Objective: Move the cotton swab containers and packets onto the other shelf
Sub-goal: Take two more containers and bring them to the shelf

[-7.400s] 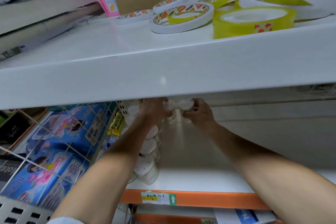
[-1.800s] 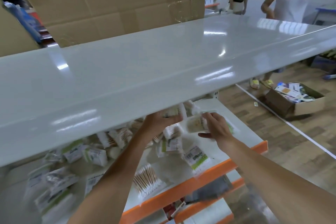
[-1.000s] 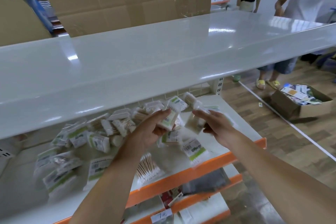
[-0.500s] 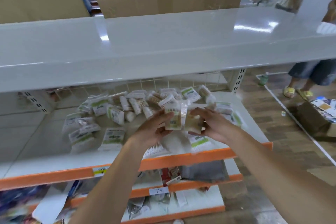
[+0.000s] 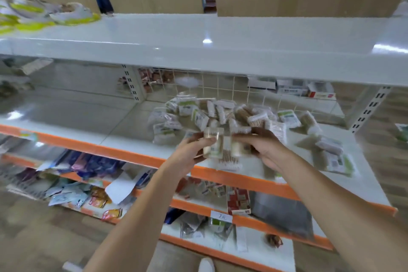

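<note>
We see a small clear cylindrical container of cotton swabs (image 5: pixel 212 142) held upright in the air just in front of the orange-edged white middle shelf (image 5: pixel 123 154), the left hand (image 5: pixel 191 153) curled round its side. Just beside it the right hand (image 5: pixel 263 147) grips a second, blurred pack of swabs (image 5: pixel 236 147), fingers wrapped over it. Behind both lies the heap of white and green plastic swab packets (image 5: pixel 212 113), loosely scattered across the shelf. We judge the risks plain: two handfuls carried close together may knock, and a smooth tub held only by its side could slip. The glossy white upper shelf (image 5: pixel 220 51) juts out overhead, so lifting blind could strike its edge.
</note>
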Tool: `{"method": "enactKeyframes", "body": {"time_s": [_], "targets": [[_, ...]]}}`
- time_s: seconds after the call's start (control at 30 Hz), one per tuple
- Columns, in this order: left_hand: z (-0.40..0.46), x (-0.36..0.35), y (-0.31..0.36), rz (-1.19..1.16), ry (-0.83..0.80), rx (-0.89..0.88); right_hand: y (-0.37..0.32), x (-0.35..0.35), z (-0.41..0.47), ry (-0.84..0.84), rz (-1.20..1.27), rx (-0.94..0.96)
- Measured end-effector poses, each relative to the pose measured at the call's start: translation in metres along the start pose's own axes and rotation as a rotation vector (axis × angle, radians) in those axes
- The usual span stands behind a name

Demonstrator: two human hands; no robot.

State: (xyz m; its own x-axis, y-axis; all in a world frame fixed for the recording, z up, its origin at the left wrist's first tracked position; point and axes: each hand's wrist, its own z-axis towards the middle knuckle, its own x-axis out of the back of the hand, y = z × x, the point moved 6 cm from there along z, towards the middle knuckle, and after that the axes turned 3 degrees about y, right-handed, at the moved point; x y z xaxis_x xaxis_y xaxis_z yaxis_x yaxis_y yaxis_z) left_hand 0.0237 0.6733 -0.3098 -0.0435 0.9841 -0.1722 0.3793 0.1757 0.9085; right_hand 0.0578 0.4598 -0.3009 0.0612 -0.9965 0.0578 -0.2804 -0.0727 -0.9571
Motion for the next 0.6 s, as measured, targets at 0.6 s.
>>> {"method": "enactKeyframes", "body": {"time_s": [0.6], "targets": [[-0.035,0.204,0.058,0.077,0.363,-0.152,-0.036,-0.233,0.045,-0.323,-0.051,0.005]]}}
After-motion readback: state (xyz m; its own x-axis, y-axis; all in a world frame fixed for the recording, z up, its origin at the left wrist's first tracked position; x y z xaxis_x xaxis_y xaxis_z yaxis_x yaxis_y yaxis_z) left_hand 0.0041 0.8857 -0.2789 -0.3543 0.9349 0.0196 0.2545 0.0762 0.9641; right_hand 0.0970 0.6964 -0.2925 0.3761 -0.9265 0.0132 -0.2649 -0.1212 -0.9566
